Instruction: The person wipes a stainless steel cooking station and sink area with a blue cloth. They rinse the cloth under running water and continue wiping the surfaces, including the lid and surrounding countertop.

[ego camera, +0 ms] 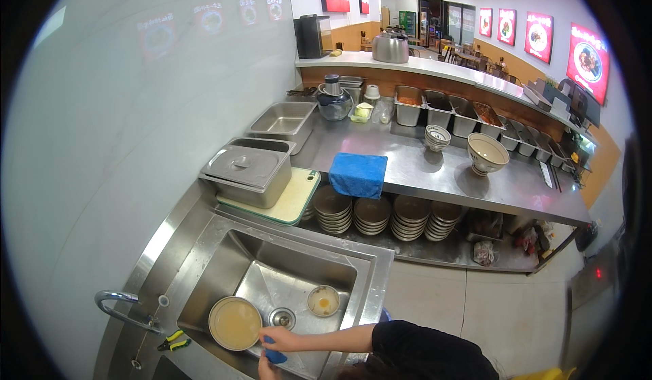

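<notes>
Over the near side of the stainless steel sink [300,247], my right hand [281,339] grips a blue cloth [275,356]. My left hand [266,368] is close below it, against the cloth's edge; the bottom of the picture cuts it off, and its grip is unclear. A large bowl [235,324] of cloudy yellowish liquid sits in the sink, just left of my right hand. Past the drain strainer [281,319], a small bowl [324,301] holds a little brownish liquid.
A curved faucet [117,297] and yellow-green-handled pliers [174,341] are left of the sink. Behind it, a lidded steel pan [247,168] rests partly on a cutting board [295,196]. A blue towel [358,173] overhangs the steel table [407,163]; stacked bowls [333,209] stand below.
</notes>
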A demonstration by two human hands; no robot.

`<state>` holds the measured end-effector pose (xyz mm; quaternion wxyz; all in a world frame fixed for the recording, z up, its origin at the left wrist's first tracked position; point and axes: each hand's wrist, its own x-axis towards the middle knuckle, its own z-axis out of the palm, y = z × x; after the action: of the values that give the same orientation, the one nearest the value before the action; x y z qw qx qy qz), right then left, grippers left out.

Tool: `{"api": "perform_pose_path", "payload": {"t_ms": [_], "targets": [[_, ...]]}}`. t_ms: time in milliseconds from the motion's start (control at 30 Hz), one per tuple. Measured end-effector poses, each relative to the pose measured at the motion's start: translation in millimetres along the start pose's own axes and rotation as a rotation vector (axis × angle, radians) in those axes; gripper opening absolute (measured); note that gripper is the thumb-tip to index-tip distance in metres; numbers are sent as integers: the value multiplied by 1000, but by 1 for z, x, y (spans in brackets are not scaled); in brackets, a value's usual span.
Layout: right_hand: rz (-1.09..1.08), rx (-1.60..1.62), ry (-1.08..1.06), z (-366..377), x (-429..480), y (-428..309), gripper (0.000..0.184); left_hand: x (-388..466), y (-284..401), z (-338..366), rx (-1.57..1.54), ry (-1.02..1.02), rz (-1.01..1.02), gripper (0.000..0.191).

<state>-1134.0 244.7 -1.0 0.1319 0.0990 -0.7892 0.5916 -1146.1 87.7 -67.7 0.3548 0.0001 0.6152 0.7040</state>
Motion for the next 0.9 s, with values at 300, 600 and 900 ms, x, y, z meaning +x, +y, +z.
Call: {"api": "perform_pose_path", "payload": {"t_ms": [300,600,900], "targets": [[-340,25,-205,13,-12,-36,10,3,11,-9,-906,-79,-251,22],[395,906,369,30,15,-36,8,-55,114,80,118,567,549,8],[917,1090,-99,21,22,-32,13,-46,84,66,704,177,1111,4]]}}
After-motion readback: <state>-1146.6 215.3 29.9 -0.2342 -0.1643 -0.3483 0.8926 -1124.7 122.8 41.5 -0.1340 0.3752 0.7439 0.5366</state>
